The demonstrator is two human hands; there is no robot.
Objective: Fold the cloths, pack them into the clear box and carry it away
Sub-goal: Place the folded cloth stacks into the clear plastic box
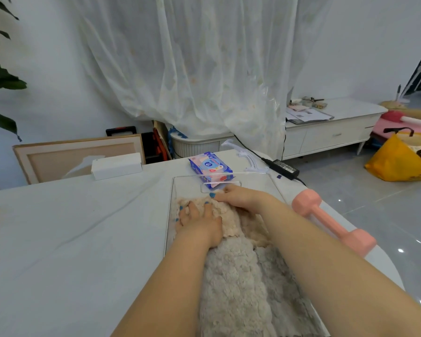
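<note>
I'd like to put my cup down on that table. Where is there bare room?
The widest bare patch is the tablecloth left of the clear box, in front of the white carton. The right is crowded: a pink dumbbell lies along the box near the table edge, and a wipes pack and power adapter sit past its far end.

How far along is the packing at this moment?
Done: a beige cloth and a peach cloth lie in the clear box. In hand: the left hand presses the peach cloth down; the right hand rests at its far end. Left: carrying the box away.
</note>
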